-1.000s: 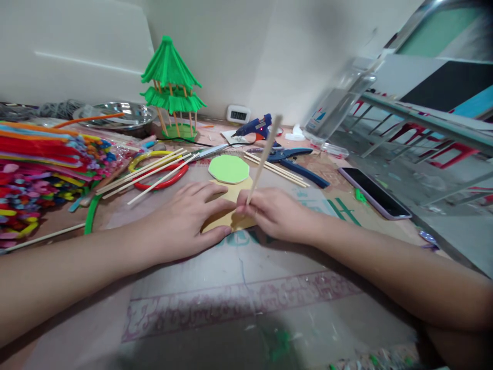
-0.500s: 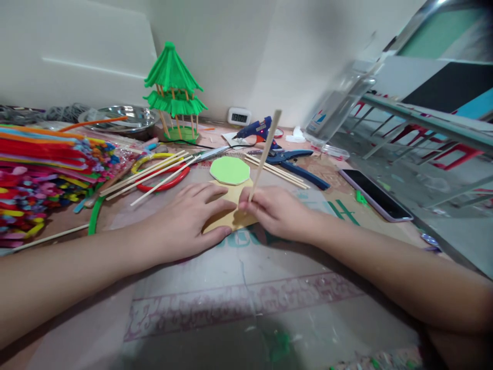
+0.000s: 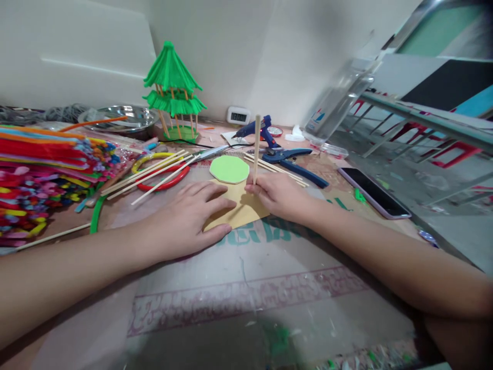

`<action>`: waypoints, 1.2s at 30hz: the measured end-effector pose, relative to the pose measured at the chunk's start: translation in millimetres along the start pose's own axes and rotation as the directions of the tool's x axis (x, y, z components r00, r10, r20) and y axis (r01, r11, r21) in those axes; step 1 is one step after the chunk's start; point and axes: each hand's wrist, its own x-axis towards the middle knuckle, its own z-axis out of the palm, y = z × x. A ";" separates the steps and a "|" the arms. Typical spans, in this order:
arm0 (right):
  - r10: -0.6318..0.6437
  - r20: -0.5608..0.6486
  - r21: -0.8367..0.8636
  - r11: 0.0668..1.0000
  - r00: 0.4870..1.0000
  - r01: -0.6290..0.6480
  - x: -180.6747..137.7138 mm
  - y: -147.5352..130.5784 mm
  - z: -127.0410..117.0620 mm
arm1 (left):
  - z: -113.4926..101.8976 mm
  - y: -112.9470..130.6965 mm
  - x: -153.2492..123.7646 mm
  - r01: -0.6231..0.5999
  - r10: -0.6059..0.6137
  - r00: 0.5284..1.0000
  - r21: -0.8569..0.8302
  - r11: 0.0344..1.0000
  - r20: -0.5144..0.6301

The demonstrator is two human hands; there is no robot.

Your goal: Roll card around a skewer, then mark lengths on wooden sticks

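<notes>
A tan sheet of paper or card (image 3: pixel 246 213) lies in front of me on the plastic-covered table. My left hand (image 3: pixel 192 213) rests flat on its left side, fingers spread. My right hand (image 3: pixel 279 195) pinches a thin wooden stick (image 3: pixel 256 149) near its lower end, over the sheet's right side. The stick stands nearly upright; fingers hide its bottom tip, so I cannot tell whether it touches the sheet. Just beyond the sheet is a light green many-sided piece (image 3: pixel 230 169).
Behind stand a green-roofed model pavilion (image 3: pixel 175 97), a small digital clock (image 3: pixel 239 115) and a blue glue gun (image 3: pixel 256 131). Blue-handled pliers (image 3: pixel 296 164), scissors (image 3: pixel 164 180), loose sticks (image 3: pixel 150 174) and a phone (image 3: pixel 373 192) lie around. Colourful pipe cleaners (image 3: pixel 46 180) are heaped left.
My right hand has moved right and slightly away from me with the stick, baring more of the sheet. The stick has gone from leaning to nearly upright. My left hand has stayed put.
</notes>
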 end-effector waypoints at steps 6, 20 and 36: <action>-0.057 0.074 0.075 0.996 0.996 0.051 -0.4 -3.4 -0.3 | 0.4 -0.2 0.6 -0.010 0.010 1.000 -0.010 1.000 0.002; 0.225 0.268 0.962 -0.016 0.937 -0.271 6.3 -9.8 11.4 | 3.7 -4.7 2.9 -0.092 0.063 0.977 -0.135 0.987 -0.206; 0.132 0.186 0.969 0.136 0.974 -0.204 2.8 -13.8 18.4 | -1.0 -3.6 5.4 -0.180 0.085 0.936 -0.255 0.950 -0.341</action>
